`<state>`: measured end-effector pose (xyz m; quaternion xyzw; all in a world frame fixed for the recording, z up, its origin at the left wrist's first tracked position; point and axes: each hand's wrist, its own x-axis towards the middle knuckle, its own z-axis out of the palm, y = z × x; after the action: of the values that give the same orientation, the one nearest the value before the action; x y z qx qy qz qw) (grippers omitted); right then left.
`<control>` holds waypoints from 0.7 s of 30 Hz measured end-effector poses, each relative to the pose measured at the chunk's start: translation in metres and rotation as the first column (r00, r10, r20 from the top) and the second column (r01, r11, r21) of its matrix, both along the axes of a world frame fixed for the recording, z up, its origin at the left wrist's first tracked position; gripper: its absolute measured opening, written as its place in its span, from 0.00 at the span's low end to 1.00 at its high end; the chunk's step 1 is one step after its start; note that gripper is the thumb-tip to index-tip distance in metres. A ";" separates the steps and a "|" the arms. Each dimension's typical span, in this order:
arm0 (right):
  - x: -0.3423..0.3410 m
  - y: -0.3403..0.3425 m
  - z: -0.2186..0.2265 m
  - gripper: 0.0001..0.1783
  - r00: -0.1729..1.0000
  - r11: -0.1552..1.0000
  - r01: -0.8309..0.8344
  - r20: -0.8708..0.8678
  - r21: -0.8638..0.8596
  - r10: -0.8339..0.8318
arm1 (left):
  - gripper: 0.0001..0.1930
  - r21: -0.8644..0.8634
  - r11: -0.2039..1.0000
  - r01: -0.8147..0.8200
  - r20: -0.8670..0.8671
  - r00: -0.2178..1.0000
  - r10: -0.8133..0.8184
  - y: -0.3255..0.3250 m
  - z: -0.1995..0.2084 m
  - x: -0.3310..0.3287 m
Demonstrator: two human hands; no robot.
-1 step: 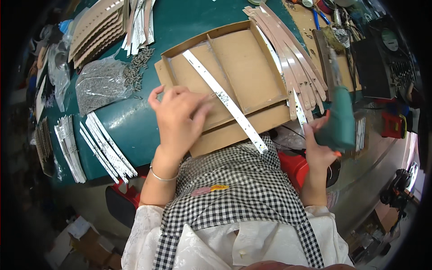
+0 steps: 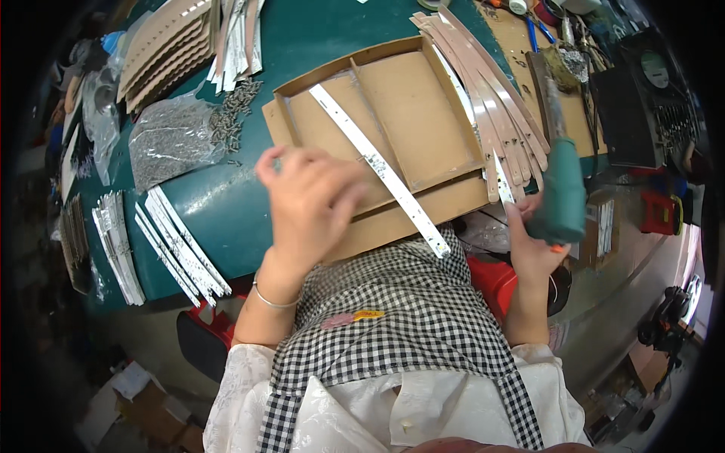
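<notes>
Strip (image 2: 400, 198) lies slantwise across the box (image 2: 427, 113), upper end over the left compartment, lower end past the near edge by the apron (image 2: 393, 332), so that end looks unsupported

Left hand (image 2: 306, 200) is just beside the strip's middle, fingers curled and blurred; can't tell if anything is pinched. A small pin-like bit (image 2: 362, 158) shows at the strip near its fingertips, too small to identify

Right hand (image 2: 536, 241) appears wrapped round the green tool (image 2: 565, 192), held nearly upright off the box's right side, clear of the strip

To do it well, I'd say: seat any small part square in its hole first, pin the strip flat against the box, bring the tool in straight, fingertips out of its path. Overhanging end could tip if pressed, so work over the supported part. Screws (image 2: 234, 117) are loose on the desk (image 2: 226, 192), within left reach; pick singly
</notes>
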<state>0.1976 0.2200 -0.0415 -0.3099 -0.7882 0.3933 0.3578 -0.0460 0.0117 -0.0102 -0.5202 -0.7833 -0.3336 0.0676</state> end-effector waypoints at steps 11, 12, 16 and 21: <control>-0.048 0.012 0.022 0.37 0.957 0.877 -0.143 0.290 0.459 0.005 | 0.12 0.073 0.921 0.383 -0.179 0.914 -0.365 0.014 -0.013 0.036; -0.045 0.016 0.021 0.37 0.956 0.872 -0.149 0.294 0.467 0.006 | 0.13 0.107 0.919 0.380 -0.207 0.912 -0.353 0.010 -0.007 0.037; -0.039 0.024 0.014 0.28 0.964 0.928 -0.062 0.262 0.367 -0.039 | 0.16 0.167 0.932 0.323 -0.291 0.919 -0.266 -0.023 0.030 0.039; -0.029 0.020 0.008 0.19 0.983 0.991 0.104 -0.143 -0.083 -0.115 | 0.17 0.040 0.992 0.123 -0.344 0.933 -0.102 -0.100 0.060 0.019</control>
<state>0.1688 0.2396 -0.0338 -0.3362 -0.7258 0.4243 0.4245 -0.0268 -0.0879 0.0502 -0.6119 -0.7181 -0.2654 0.1988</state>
